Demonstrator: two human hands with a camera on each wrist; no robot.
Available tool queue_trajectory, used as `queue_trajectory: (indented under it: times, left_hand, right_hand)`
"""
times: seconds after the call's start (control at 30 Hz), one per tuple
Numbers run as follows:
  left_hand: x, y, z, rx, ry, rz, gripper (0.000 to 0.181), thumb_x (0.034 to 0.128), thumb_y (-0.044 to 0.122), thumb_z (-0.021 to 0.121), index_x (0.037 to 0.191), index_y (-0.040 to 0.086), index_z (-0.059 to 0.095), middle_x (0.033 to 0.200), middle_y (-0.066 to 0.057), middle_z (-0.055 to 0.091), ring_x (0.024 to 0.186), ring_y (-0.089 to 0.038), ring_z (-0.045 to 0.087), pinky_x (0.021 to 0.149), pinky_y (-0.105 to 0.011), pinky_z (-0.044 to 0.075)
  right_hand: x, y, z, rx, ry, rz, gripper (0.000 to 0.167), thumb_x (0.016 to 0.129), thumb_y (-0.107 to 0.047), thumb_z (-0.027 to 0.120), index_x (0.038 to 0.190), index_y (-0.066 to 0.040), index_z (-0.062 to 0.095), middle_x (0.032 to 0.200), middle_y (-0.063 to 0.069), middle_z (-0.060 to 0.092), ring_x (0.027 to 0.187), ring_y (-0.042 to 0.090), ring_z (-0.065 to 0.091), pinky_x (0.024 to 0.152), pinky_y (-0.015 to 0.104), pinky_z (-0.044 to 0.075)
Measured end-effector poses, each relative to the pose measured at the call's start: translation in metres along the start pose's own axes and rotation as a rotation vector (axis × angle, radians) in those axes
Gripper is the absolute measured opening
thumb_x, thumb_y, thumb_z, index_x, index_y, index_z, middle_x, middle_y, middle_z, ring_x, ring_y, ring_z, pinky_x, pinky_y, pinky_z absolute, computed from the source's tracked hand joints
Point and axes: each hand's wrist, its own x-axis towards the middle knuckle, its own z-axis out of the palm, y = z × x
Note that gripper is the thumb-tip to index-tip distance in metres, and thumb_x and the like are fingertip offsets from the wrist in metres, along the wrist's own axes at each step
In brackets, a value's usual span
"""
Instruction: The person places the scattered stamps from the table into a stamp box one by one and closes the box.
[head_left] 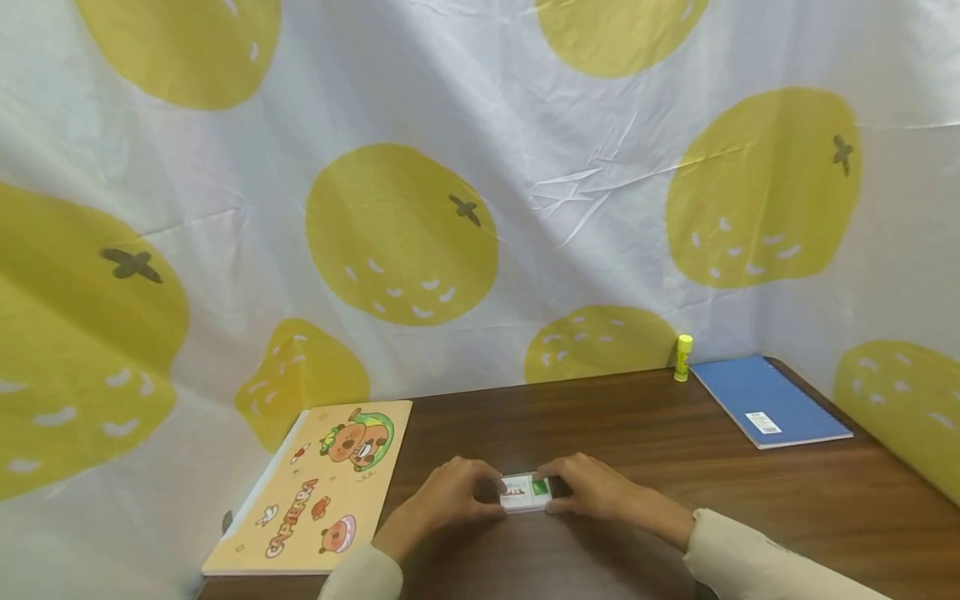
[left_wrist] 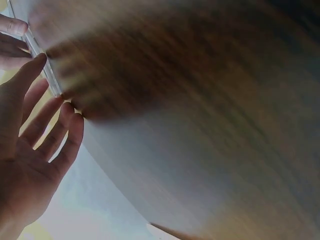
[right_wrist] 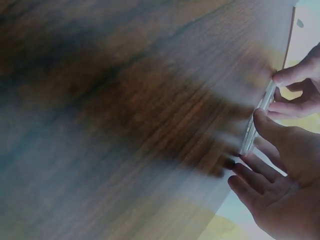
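Observation:
A small, flat, clear-edged case [head_left: 526,493] with a white face, red print and a green patch is at the front middle of the table. My left hand [head_left: 459,493] grips its left end, thumb on the near edge and fingers at the far side. At its right end, my right hand [head_left: 592,490] pinches it the same way. Both wrist views show the case edge-on as a thin clear strip [left_wrist: 44,65], close to the wood. Whether it touches the table cannot be told. Fingertips of the right hand [right_wrist: 285,175] are near the tabletop.
On the brown wooden table [head_left: 600,425], a cream capybara-print book or folder [head_left: 300,492] lies at the left. A yellow glue stick [head_left: 682,358] stands at the back right beside a blue notebook [head_left: 768,400]. A fruit-patterned curtain [head_left: 510,250] hangs behind and around the table.

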Motion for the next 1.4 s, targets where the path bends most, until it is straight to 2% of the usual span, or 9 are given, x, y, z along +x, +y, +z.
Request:
queue_trajectory:
  times: [0.23,0.43,0.67,0.83,1.03,1.23,1.4]
  left_hand:
    - [0.0,0.006,-0.007,0.036,0.001,0.014,0.026,0.0823,0.036,0.088,0.103,0.022,0.079,0.102,0.012,0.074,0.085,-0.002,0.062,0.074,-0.027,0.054]
    - [-0.003,0.006,-0.006,0.04,0.004,0.016,0.026,0.0829,0.035,0.087,0.102,0.021,0.078,0.103,0.012,0.074,0.085,-0.002,0.061,0.074,-0.027,0.054]
    - [-0.007,0.004,-0.005,0.061,0.019,0.02,0.026,0.0839,0.036,0.085,0.103,0.022,0.076,0.106,0.01,0.073,0.089,-0.005,0.062,0.078,-0.033,0.056]
    - [-0.008,0.001,0.0,0.031,0.031,-0.004,0.026,0.0842,0.035,0.085,0.103,0.023,0.074,0.11,0.01,0.071,0.098,-0.008,0.064,0.084,-0.037,0.056]
    - [-0.009,-0.001,0.005,-0.027,0.04,-0.05,0.026,0.0848,0.035,0.084,0.106,0.023,0.073,0.113,0.011,0.069,0.102,-0.008,0.064,0.087,-0.037,0.055]
    - [-0.004,0.002,0.004,-0.037,0.044,-0.045,0.029,0.0856,0.033,0.084,0.109,0.02,0.074,0.117,0.007,0.071,0.107,-0.012,0.065,0.091,-0.039,0.055]
    - [-0.003,0.005,-0.001,-0.061,0.021,-0.08,0.041,0.0877,0.039,0.082,0.12,0.016,0.071,0.124,0.003,0.07,0.117,-0.019,0.065,0.097,-0.045,0.054]
  right_hand:
    - [-0.001,-0.005,-0.003,-0.015,0.011,0.007,0.039,0.083,-0.015,0.086,0.119,-0.004,0.074,0.12,0.014,0.074,0.108,0.03,0.072,0.089,0.044,0.059]
    - [-0.003,-0.01,-0.001,-0.038,-0.002,0.017,0.04,0.088,-0.015,0.083,0.123,0.0,0.072,0.129,0.018,0.067,0.114,0.036,0.068,0.093,0.048,0.057]
    - [-0.002,-0.009,0.004,-0.06,0.007,0.001,0.039,0.09,-0.016,0.082,0.124,0.001,0.072,0.127,0.018,0.068,0.112,0.036,0.069,0.093,0.048,0.057]
    - [-0.002,-0.006,0.007,-0.037,0.046,-0.01,0.038,0.088,-0.015,0.083,0.122,-0.001,0.072,0.124,0.018,0.07,0.112,0.035,0.069,0.094,0.05,0.057]
    - [-0.006,-0.002,0.01,0.015,0.02,0.014,0.041,0.093,-0.018,0.078,0.129,-0.001,0.068,0.134,0.02,0.065,0.12,0.039,0.065,0.095,0.05,0.056]
    - [-0.007,-0.001,0.006,-0.003,-0.007,0.031,0.045,0.095,-0.017,0.076,0.134,0.0,0.064,0.139,0.02,0.062,0.123,0.037,0.063,0.098,0.049,0.055]
    - [-0.007,-0.001,0.001,0.022,-0.006,0.05,0.05,0.093,-0.016,0.078,0.137,0.001,0.061,0.137,0.018,0.061,0.124,0.037,0.062,0.101,0.053,0.052]
